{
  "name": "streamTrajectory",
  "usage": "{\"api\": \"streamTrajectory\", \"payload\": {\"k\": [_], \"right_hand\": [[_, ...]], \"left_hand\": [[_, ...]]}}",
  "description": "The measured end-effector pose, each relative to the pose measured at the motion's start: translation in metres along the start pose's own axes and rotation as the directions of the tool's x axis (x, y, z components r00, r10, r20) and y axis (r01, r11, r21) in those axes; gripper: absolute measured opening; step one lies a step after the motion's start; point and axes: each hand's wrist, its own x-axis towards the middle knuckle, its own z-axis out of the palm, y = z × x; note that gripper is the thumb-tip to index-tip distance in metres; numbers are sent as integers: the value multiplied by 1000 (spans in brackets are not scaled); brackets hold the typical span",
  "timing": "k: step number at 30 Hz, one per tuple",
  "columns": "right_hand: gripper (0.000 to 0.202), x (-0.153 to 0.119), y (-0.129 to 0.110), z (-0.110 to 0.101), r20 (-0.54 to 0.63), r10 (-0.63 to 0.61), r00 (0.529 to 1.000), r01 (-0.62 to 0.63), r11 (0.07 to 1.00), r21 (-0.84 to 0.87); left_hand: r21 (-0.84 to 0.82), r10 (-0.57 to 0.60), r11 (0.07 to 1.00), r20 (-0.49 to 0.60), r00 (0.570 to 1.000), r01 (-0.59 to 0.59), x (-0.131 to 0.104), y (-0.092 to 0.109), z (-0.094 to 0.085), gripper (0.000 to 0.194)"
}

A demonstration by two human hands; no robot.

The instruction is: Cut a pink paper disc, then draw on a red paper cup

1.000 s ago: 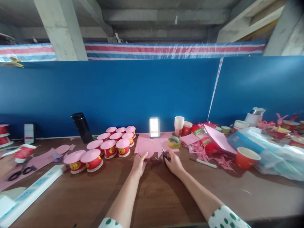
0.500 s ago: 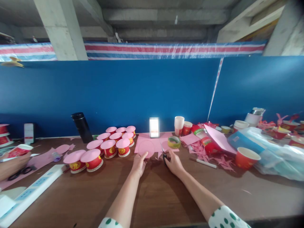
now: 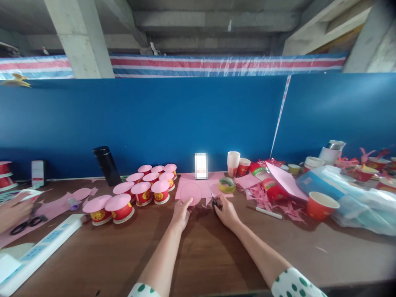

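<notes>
Between the thumb and fingers of my left hand (image 3: 182, 213) is a round pink paper disc (image 3: 191, 193), held above a flat pink paper sheet (image 3: 216, 180). My right hand (image 3: 227, 210) is closed around the handles of a pair of black scissors (image 3: 214, 204), whose blades point away from me, just right of the disc. A small pink offcut (image 3: 206, 202) lies between the two hands. Beyond my right hand a roll of tape (image 3: 227, 185) rests on the sheet.
Left stand several red cups topped with pink discs (image 3: 141, 188), a black flask (image 3: 107, 166) and a white power strip (image 3: 43, 247). Right lie pink scraps (image 3: 262, 200), a white pen (image 3: 268, 213), a red cup (image 3: 321, 206) and a plastic bag (image 3: 355, 202). A co-worker's hand (image 3: 15, 212) is far left.
My hands, the disc and the scissors stay where they were. At the far left, the co-worker's hand and the cup it holds have shifted left and turned.
</notes>
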Motion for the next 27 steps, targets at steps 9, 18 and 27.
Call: {"api": "streamTrajectory", "payload": {"k": [9,18,27], "right_hand": [[17,1,1,1,4,-4,1000,4,1000,-8],[17,0,1,1,6,-3,1000,3,1000,13],[20,1,2,2,-10,-5,1000,5,999,43]], "left_hand": [[5,-3,1000,-13,1000,4,1,-2,-2,32],[15,2,1000,-13,1000,-2,1,-2,-1,33],[92,32,995,-3,999,-32,-2,-2,3,36]]}}
